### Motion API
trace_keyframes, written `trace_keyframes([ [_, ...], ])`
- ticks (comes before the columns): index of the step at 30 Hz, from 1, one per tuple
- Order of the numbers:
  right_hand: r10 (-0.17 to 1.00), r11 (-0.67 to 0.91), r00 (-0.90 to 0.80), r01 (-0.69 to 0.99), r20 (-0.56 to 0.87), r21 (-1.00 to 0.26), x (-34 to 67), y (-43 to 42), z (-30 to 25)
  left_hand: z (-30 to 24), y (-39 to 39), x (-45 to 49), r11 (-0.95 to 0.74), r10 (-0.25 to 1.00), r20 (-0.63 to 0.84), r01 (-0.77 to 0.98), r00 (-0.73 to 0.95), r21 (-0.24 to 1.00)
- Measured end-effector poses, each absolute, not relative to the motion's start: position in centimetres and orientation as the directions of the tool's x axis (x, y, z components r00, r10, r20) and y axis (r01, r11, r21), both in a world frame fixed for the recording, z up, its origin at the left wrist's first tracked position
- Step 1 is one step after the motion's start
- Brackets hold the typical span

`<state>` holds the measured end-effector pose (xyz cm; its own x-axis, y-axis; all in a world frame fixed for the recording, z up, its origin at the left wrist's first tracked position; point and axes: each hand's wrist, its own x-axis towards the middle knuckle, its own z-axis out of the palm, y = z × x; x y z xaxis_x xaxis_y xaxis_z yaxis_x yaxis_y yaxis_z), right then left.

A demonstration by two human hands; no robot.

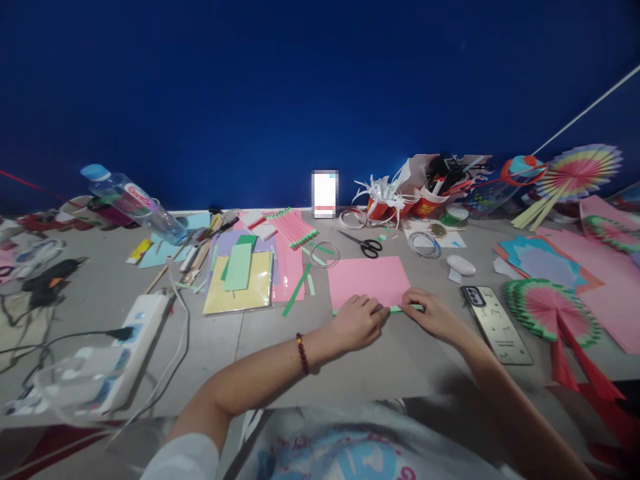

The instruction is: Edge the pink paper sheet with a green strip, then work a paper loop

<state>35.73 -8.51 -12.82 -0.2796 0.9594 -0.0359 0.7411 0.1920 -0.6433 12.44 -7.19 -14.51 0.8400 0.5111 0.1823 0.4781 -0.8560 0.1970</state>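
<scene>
Pressing the pink paper's near edge

My left hand (357,322) and right hand (434,313) pinch the pink sheet (367,280) with its green strip (407,308), just below the scissors (367,247) on the tabletop (280,360); light, floppy, probably crease-prone, best gripped at the edge.

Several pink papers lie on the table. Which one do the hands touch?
The flat pink sheet at the centre, below the scissors. Both hands press its near edge; the folded pink fans at the right lie untouched.
</scene>
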Motion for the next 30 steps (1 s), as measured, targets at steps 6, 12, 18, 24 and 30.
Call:
trace_keyframes([
  [6,0.962,0.189,-0.271,0.743,-0.03,-0.642,35.59,-8.5,-12.64,-14.75,-7.29,12.66,-0.86,0.509,0.201,0.484,0.837,0.162],
  [12,0.962,0.187,-0.272,0.741,-0.034,-0.645,35.45,-8.47,-12.47,-14.7,-7.32,12.68,-0.861,0.507,0.193,0.484,0.84,0.158],
  [18,0.964,0.189,-0.265,0.742,-0.022,-0.643,35.36,-8.41,-12.36,-14.61,-7.35,12.74,-0.865,0.5,0.196,0.481,0.843,0.142],
  [24,0.97,0.178,-0.242,0.753,-0.014,-0.634,35.2,-8.52,-12.17,-14.56,-7.52,12.92,-0.87,0.492,0.19,0.48,0.85,0.109],
  [30,0.976,0.177,-0.219,0.782,0.002,-0.597,35.34,-8.73,-12.23,-14.46,-7.62,13.01,-0.868,0.497,0.195,0.488,0.845,0.098],
])
